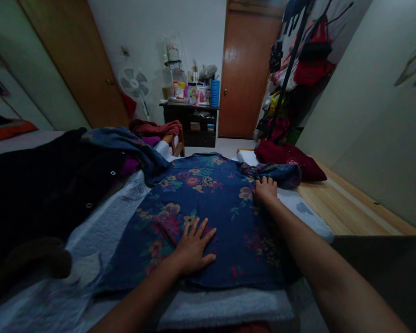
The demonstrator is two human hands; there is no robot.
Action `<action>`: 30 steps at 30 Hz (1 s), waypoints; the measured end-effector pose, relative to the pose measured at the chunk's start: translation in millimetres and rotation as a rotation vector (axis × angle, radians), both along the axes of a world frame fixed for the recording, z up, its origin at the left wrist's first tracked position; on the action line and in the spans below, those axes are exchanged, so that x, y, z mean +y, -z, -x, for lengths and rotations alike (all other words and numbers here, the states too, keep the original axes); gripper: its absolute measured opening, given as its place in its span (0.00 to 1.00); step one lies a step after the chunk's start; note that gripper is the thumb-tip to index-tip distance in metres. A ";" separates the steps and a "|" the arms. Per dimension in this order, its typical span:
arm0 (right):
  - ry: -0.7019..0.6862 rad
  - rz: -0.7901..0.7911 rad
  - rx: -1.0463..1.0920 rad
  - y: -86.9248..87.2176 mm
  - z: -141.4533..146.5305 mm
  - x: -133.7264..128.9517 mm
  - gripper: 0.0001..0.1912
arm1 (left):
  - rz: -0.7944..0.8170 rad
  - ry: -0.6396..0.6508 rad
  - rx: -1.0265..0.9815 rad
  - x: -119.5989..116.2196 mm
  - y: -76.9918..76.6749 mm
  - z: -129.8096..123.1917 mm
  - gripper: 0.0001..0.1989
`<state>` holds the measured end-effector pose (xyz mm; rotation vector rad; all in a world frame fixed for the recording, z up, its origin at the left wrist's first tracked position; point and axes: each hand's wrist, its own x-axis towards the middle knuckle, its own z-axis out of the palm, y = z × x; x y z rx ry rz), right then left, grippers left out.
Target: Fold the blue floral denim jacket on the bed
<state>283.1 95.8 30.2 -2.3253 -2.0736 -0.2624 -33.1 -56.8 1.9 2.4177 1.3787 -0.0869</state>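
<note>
The left hand (194, 252) lies flat, fingers spread, on the dark-blue, flower-printed cloth shirt (215, 203), which stretches beyond it and to both sides; the right hand (266, 189) touches the shirt's edge beside one sleeve (287, 175), fingers bent, whether pinching it I cannot tell.

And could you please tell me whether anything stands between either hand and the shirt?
Nothing visible does: the left hand lies flat on the shirt, and the right hand touches it beside the right sleeve. The black garment and maroon cushion lie off to the sides.
</note>
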 end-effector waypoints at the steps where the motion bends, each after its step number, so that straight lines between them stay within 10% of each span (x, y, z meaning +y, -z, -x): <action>1: -0.063 -0.038 -0.035 1.4 6.9 -0.6 0.24 | 0.010 0.005 -0.004 -3.7 -2.6 -1.6 0.41; 5: -0.272 0.034 0.032 16.4 41.4 1.3 0.30 | 0.028 0.007 -0.009 -13.5 -6.8 -6.4 0.42; 13: -0.093 0.172 0.214 56.8 68.0 -2.7 0.37 | -0.022 0.001 -0.043 -15.1 5.0 -4.6 0.40; 30: -0.121 0.151 0.154 61.5 88.1 -60.4 0.30 | 0.042 -0.057 -0.332 -36.3 -19.9 42.4 0.27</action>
